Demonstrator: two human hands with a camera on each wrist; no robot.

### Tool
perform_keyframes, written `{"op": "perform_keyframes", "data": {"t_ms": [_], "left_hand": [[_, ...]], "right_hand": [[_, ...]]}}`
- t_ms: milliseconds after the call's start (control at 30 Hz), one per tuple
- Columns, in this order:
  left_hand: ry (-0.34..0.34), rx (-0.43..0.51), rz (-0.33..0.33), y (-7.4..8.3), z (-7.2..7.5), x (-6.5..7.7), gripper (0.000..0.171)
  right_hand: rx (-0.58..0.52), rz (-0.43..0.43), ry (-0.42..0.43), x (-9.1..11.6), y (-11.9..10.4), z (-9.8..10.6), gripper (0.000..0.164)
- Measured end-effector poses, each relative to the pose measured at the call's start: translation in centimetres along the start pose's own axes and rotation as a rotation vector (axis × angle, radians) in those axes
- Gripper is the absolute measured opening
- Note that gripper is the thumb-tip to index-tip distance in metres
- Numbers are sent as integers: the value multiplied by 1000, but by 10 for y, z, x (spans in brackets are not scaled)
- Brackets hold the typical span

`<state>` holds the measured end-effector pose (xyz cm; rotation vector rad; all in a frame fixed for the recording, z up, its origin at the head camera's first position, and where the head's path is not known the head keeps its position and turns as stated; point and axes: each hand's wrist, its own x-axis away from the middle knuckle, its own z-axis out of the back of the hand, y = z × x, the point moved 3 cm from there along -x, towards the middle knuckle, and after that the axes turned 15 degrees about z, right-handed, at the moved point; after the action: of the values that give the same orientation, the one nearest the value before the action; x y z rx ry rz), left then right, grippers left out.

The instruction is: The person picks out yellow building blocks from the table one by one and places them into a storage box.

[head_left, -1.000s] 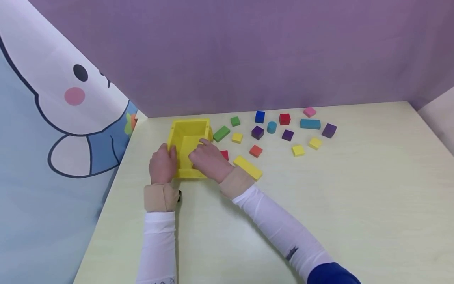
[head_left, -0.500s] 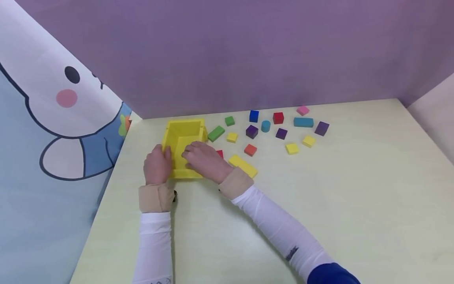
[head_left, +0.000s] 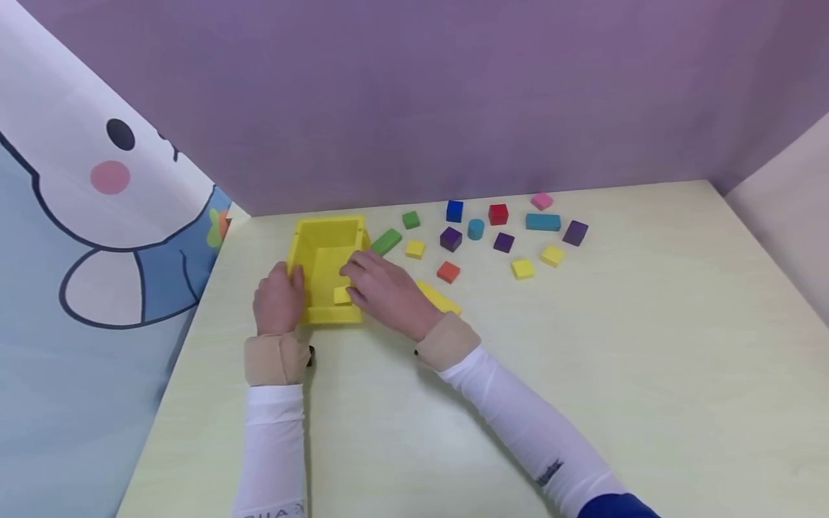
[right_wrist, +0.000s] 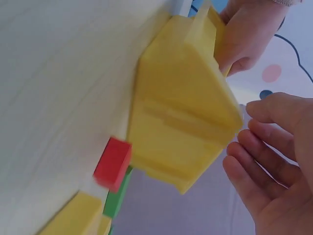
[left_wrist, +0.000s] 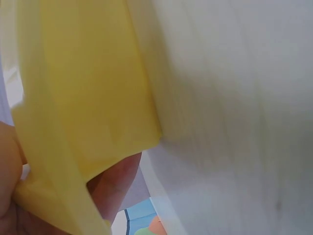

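A yellow plastic bin [head_left: 332, 315] stands at the table's left side. My left hand [head_left: 278, 298] grips its left rim; in the left wrist view, fingers [left_wrist: 115, 188] wrap around the edge of the yellow wall. Inside the bin's near right corner lies a small yellow block [head_left: 341, 296]. Over the right rim hovers my right hand [head_left: 391, 291], its fingertips beside that block. Seen from the right wrist, this hand has loosely bent fingers [right_wrist: 247, 183] with nothing between them. A red block [right_wrist: 113, 164] sits on the table against the bin's outer side.
Several blocks are spread right of the bin, among them a green bar [head_left: 387, 242], an orange block [head_left: 448, 272], a purple cube [head_left: 450, 239] and a blue bar [head_left: 542, 221]. A long yellow block [head_left: 440, 296] lies by the right hand. A purple backdrop [head_left: 453, 101] rises behind the table.
My right hand has let go of the yellow block, which now shows in the bin, and has drawn back toward the right rim. The left hand keeps its grip. The head view has turned slightly right.
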<state>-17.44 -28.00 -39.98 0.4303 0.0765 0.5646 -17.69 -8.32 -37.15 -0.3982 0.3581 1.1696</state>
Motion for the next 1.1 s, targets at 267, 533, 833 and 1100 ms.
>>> {"op": "perform_keyframes", "data": {"t_ms": [267, 533, 833, 1100], "left_hand": [[-12, 4, 22, -3, 1, -2, 42], [-24, -4, 27, -5, 3, -3, 42], [-29, -7, 30, -4, 3, -3, 42], [-54, -8, 33, -2, -2, -3, 42]], "right_hand": [[-20, -128, 9, 29, 11, 6, 29], [-40, -273, -48, 54, 23, 13, 35], [-55, -410, -164, 75, 37, 16, 48], [-104, -488, -315, 88, 46, 15, 37]]}}
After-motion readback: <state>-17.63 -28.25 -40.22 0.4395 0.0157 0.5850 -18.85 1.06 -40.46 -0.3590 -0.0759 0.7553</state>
